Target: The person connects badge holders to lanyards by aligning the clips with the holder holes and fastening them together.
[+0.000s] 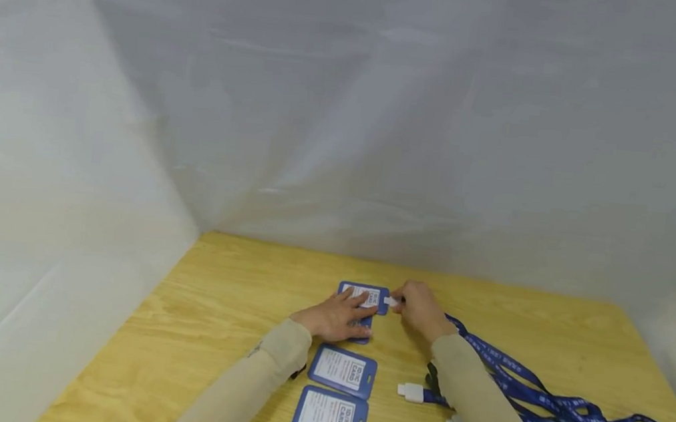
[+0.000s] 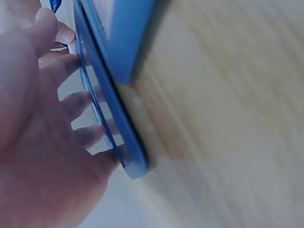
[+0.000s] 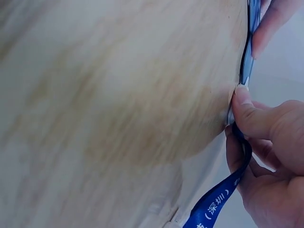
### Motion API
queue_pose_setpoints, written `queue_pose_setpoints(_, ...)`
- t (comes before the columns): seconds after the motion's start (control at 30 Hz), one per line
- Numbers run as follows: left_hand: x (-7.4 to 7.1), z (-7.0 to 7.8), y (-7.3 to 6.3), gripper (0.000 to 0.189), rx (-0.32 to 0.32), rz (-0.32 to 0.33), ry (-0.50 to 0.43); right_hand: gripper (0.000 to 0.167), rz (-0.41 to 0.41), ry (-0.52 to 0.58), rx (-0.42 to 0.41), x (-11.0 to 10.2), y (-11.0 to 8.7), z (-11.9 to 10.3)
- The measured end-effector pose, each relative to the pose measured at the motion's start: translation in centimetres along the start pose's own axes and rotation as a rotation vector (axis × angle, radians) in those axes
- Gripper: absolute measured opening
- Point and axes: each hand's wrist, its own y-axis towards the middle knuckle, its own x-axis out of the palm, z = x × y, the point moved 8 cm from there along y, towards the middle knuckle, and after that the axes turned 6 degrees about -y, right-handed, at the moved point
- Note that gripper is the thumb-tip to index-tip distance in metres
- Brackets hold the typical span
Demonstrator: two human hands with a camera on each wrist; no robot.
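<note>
Pale sheeting [image 1: 346, 118] walls in a wooden table [image 1: 215, 307], where a lengthwise row of blue card holders [image 1: 330, 416] lies to the left of a tangle of printed blue lanyards [image 1: 502, 366]. Work seems to centre on joining the farthest card holder [image 1: 374, 296] to the white clip [image 1: 391, 301] at the end of a strap. For that, the left hand [image 1: 337, 318] would do best to press evenly, its fingers well back from the near end, so the plastic neither slides nor lifts; the right hand [image 1: 420, 309] should line the clip's narrow tongue up with the slot and feed it straight, letting the strap hang slack so that no twist drags it askew. Whether the tongue has passed through the slot is too small to tell. As for the grip, the right thumb and fingers pinch the clip, with the strap running off below them in the right wrist view, while the left hand grasps nothing: its spread fingers simply rest on the farthest holder. That holder lies with its right-hand end touching the clip, just beside the right fingertips, and its lower edge under the left ones. Another holder [image 1: 359, 339] shows partly beneath the left hand.
</note>
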Motion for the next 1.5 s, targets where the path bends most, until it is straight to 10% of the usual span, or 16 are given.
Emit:
queue_pose_setpoints(0.2,0.1,0.2,0.4,0.063,0.02,0.015,0.004,0.03,-0.006,-0.018,-0.076,-1.1,-0.3,0.2)
queue_pose_setpoints(0.6,-0.7,0.4,-0.2,0.064,0.029,0.061,-0.006,0.027,0.096,-0.019,-0.162,-9.7,-5.3,2.5)
queue_pose_setpoints(1.13,-2.8,1.4,-4.6,0.065,0.075,0.155,-0.02,0.028,-0.007,-0.133,-0.063,-4.1,-7.7,7.1)
queue_pose_setpoints(1.5,-2.1,0.3,-6.5,0.066,0.089,0.161,-0.033,0.029,0.071,-0.121,-0.094,-5.1,-8.2,6.1)
